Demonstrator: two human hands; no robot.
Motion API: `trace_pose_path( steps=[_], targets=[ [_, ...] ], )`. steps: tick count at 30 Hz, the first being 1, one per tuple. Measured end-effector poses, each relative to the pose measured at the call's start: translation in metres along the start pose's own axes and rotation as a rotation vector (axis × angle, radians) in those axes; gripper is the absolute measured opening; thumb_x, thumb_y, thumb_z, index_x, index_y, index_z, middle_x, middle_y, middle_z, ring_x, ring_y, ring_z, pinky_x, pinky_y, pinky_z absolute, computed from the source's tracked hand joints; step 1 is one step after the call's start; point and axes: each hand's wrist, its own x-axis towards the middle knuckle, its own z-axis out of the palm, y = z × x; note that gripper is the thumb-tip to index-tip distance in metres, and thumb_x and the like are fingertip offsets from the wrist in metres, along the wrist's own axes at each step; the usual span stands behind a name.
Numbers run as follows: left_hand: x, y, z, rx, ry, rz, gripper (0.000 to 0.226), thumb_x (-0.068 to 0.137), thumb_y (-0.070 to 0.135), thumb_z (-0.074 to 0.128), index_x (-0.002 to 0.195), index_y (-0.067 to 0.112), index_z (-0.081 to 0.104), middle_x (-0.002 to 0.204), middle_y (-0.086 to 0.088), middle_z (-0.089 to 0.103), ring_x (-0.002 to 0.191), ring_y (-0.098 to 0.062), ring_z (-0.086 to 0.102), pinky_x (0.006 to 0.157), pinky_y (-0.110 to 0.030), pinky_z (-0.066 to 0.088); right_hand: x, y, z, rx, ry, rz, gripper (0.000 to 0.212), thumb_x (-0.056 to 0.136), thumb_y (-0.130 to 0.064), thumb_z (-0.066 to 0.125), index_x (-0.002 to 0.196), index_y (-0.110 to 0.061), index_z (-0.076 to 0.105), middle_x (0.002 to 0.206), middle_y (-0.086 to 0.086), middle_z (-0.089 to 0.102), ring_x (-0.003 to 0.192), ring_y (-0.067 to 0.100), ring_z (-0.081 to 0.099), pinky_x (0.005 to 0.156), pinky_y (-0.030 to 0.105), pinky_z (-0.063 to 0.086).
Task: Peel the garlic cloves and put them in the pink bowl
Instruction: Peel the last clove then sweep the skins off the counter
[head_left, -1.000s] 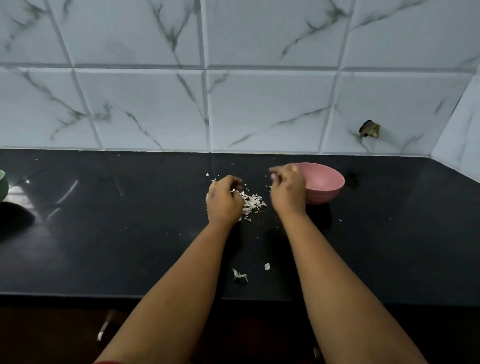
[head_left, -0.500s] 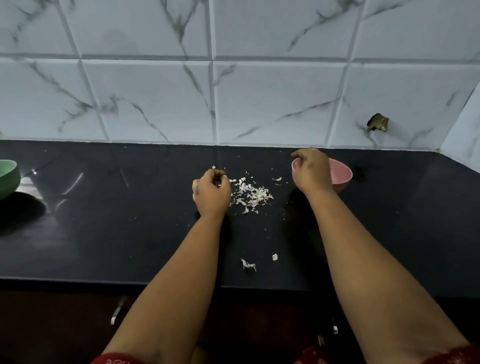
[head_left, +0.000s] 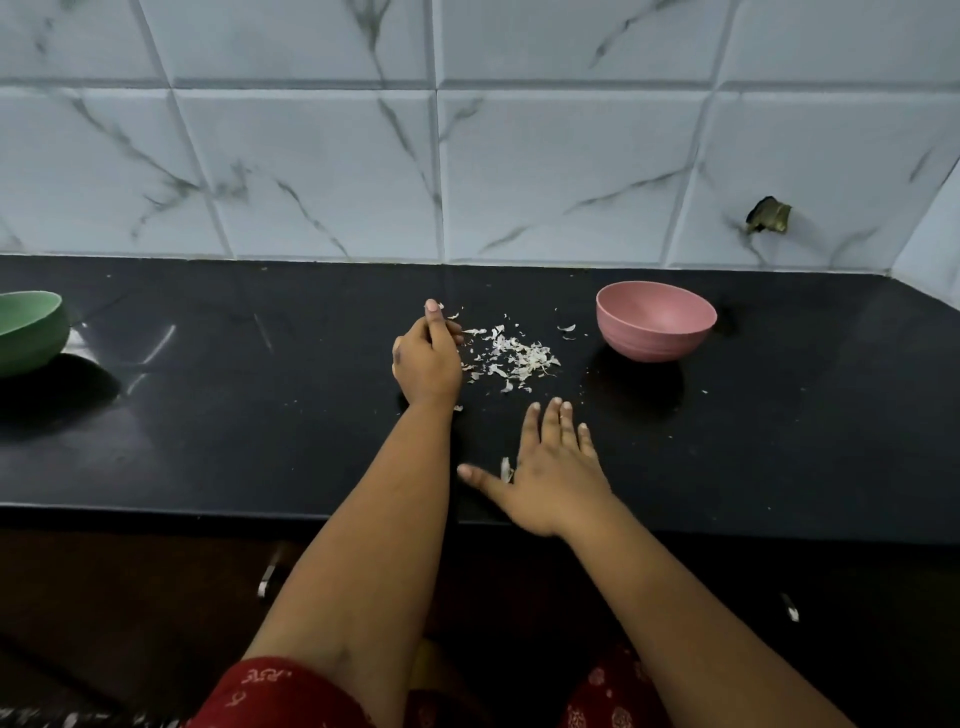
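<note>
A black countertop (head_left: 208, 426) is running the width of the view, backed by a wall of white marbled tiles (head_left: 545, 171). The person's two bare forearms are reaching out over it.

The pink bowl (head_left: 655, 320) is sitting upright on the counter toward the back right, well apart from both hands; the part of its inside that is showing is looking bare, and the near wall is hiding the bottom, so any peeled cloves in it cannot be seen. A green bowl (head_left: 31, 332) is standing at the far left edge, cut off by the frame, its contents not visible.

The right hand (head_left: 550, 467) is lying flat on the counter with fingers straight and thumb spread, holding nothing; a scrap of peel (head_left: 505, 469) is lying against it by the thumb. The left hand (head_left: 427, 358) is resting just beside the pile, fingers curled inward; whether they are gripping a garlic clove cannot be told.

A scatter of white garlic skins (head_left: 511, 356) is lying between the left hand and the pink bowl.
</note>
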Motion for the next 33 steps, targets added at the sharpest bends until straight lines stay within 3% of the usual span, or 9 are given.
trace_pose_path(
  steps=[8, 12, 16, 18, 22, 26, 28, 30, 33],
  targets=[
    [0.007, -0.004, 0.000, 0.013, 0.047, -0.076, 0.038, 0.104, 0.046, 0.034, 0.089, 0.023, 0.061, 0.083, 0.015, 0.063, 0.116, -0.014, 0.041, 0.097, -0.031, 0.034, 0.102, -0.015, -0.015, 0.051, 0.119, 0.069, 0.104, 0.088, -0.077, 0.018, 0.150, 0.002, -0.012, 0.159, 0.021, -0.015, 0.148, 0.030, -0.016, 0.121, 0.042, -0.006],
    [0.014, -0.012, 0.003, 0.125, -0.061, -0.108, 0.050, 0.103, 0.050, 0.031, 0.128, 0.016, 0.057, 0.129, 0.002, 0.060, 0.137, -0.018, 0.029, 0.108, -0.037, 0.029, 0.145, -0.014, -0.025, 0.102, 0.175, 0.112, 0.127, 0.073, -0.089, 0.031, 0.149, 0.002, -0.015, 0.159, 0.020, -0.017, 0.147, 0.029, -0.019, 0.121, 0.041, -0.006],
    [0.022, -0.018, 0.014, 0.276, -0.162, -0.060, 0.063, 0.102, 0.054, 0.028, 0.148, 0.012, 0.038, 0.152, -0.004, 0.041, 0.147, -0.022, 0.020, 0.115, -0.041, 0.023, 0.170, -0.008, -0.037, 0.121, 0.472, 0.018, 0.121, 0.074, -0.088, 0.027, 0.153, -0.002, -0.004, 0.161, 0.016, -0.008, 0.149, 0.027, -0.012, 0.120, 0.042, -0.006],
    [0.027, -0.019, 0.019, 0.285, -0.179, -0.028, 0.066, 0.102, 0.054, 0.029, 0.150, 0.009, 0.034, 0.155, -0.006, 0.036, 0.148, -0.024, 0.019, 0.117, -0.041, 0.021, 0.182, 0.005, -0.043, 0.247, 0.568, 0.157, 0.113, 0.080, -0.085, 0.020, 0.153, -0.001, 0.003, 0.162, 0.017, -0.001, 0.150, 0.028, -0.004, 0.120, 0.041, 0.000],
    [0.045, -0.023, 0.026, 0.102, -0.169, -0.070, 0.061, 0.102, 0.052, 0.033, 0.148, 0.013, 0.040, 0.152, -0.004, 0.042, 0.143, -0.021, 0.034, 0.118, -0.039, 0.026, 0.209, 0.033, -0.045, 0.222, 0.275, 0.266, 0.106, 0.086, -0.080, 0.013, 0.152, 0.003, 0.006, 0.160, 0.022, 0.006, 0.149, 0.031, 0.007, 0.120, 0.042, 0.008],
    [0.067, -0.029, 0.017, -0.396, -0.083, -0.342, 0.054, 0.103, 0.050, 0.033, 0.147, 0.019, 0.041, 0.153, 0.001, 0.039, 0.141, -0.016, 0.036, 0.107, -0.025, 0.027, 0.223, 0.029, -0.045, 0.288, 0.157, -0.125, 0.075, 0.098, -0.063, 0.020, 0.154, -0.013, 0.020, 0.161, 0.009, 0.019, 0.148, 0.024, 0.017, 0.118, 0.039, 0.017],
    [0.077, -0.033, 0.014, -0.458, -0.061, -0.368, 0.056, 0.104, 0.050, 0.032, 0.148, 0.018, 0.039, 0.156, 0.001, 0.035, 0.143, -0.014, 0.032, 0.101, -0.024, 0.024, 0.228, 0.029, -0.047, 0.499, 0.273, -0.230, 0.057, 0.102, -0.050, 0.030, 0.150, -0.018, 0.033, 0.156, 0.005, 0.032, 0.144, 0.024, 0.027, 0.116, 0.037, 0.023],
    [0.084, -0.034, 0.015, -0.448, -0.059, -0.364, 0.056, 0.103, 0.052, 0.032, 0.147, 0.018, 0.041, 0.156, 0.002, 0.035, 0.143, -0.013, 0.031, 0.101, -0.026, 0.022, 0.239, 0.034, -0.050, 0.494, 0.444, -0.152, 0.054, 0.104, -0.041, 0.031, 0.149, -0.013, 0.034, 0.157, 0.009, 0.029, 0.147, 0.025, 0.021, 0.118, 0.038, 0.019],
    [0.091, -0.038, 0.020, -0.407, -0.086, -0.358, 0.057, 0.102, 0.054, 0.031, 0.147, 0.020, 0.042, 0.155, 0.002, 0.037, 0.143, -0.014, 0.032, 0.101, -0.028, 0.023, 0.261, 0.049, -0.054, 0.225, 0.308, 0.113, 0.069, 0.102, -0.049, 0.025, 0.153, -0.005, 0.013, 0.161, 0.015, 0.008, 0.150, 0.028, 0.003, 0.121, 0.043, 0.008]
  ],
)
